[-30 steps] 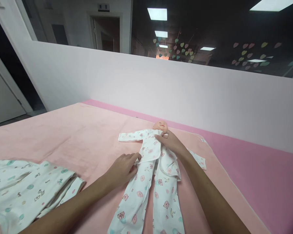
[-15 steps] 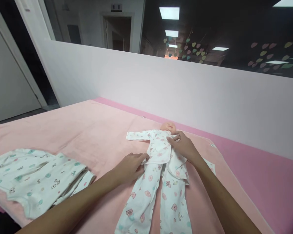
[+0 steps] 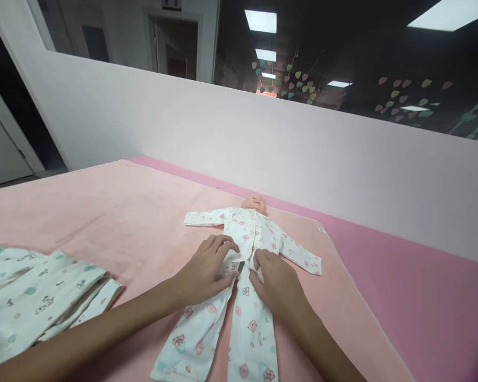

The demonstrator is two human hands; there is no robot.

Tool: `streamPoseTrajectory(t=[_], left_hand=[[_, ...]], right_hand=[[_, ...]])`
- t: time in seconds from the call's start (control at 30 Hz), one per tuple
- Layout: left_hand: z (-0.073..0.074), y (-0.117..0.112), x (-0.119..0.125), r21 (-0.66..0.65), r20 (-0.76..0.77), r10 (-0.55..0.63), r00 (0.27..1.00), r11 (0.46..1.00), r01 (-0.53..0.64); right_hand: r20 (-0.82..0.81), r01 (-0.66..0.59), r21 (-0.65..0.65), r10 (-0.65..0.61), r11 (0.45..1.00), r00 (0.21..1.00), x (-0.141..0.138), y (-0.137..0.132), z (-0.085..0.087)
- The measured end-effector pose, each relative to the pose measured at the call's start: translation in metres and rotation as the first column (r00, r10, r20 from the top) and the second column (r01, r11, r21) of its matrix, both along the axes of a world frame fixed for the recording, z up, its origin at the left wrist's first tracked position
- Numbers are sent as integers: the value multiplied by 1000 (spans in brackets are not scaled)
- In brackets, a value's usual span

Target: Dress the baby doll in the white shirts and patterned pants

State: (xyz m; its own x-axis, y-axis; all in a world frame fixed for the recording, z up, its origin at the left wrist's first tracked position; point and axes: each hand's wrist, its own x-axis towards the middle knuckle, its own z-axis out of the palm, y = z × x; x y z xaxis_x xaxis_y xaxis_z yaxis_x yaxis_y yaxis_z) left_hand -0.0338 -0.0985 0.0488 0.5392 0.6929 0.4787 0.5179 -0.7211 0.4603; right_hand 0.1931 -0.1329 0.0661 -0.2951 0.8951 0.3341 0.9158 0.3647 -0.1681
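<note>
A small baby doll (image 3: 254,203) lies on its back on a pink blanket (image 3: 135,212), dressed in a white sleepsuit (image 3: 250,236) with pink prints, arms spread and long legs trailing toward me. My left hand (image 3: 207,268) rests on the suit at the doll's waist, fingers curled and pinching the hem of the top. My right hand (image 3: 276,281) lies just beside it on the waist, fingers bent onto the same hem.
A second folded white garment (image 3: 35,302) with green prints lies at the left on the blanket. A darker pink mat (image 3: 422,286) shows at the right. A white partition wall (image 3: 263,143) with a dark window above runs behind the bed.
My right hand has come down from the doll's chest to its waist. The top's front now lies closed and flat, and the doll's far sleeve is spread out.
</note>
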Motion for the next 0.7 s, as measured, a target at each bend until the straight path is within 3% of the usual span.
streamPoseTrajectory(t=[0.07,0.17,0.23,0.3,0.4,0.5,0.6,0.7], left_hand=[[-2,7,10,35,-63,25,998,999,-23],[-4,18,22,111,-145,71,987,992,-55],[-2,23,28,156,-187,70,980,987,-40],[1,24,31,168,-209,34,977,986,1],[11,22,26,89,-180,-87,980,990,105],[21,19,13,-67,-127,-209,970,977,202],[28,21,2,-199,-45,-196,980,963,183],[33,38,6,-234,31,-63,998,970,68]], right_hand=[[-26,29,38,-28,999,999,4,2,8],[-213,183,124,-154,975,965,11,1,27],[-321,288,152,-228,945,919,14,2,38],[-347,312,159,-243,937,906,13,6,44],[-260,97,81,-73,992,963,6,14,39],[-235,-169,-45,154,985,960,2,16,28],[-310,-188,-63,160,980,937,11,17,21],[-386,-94,-55,65,994,920,28,27,19]])
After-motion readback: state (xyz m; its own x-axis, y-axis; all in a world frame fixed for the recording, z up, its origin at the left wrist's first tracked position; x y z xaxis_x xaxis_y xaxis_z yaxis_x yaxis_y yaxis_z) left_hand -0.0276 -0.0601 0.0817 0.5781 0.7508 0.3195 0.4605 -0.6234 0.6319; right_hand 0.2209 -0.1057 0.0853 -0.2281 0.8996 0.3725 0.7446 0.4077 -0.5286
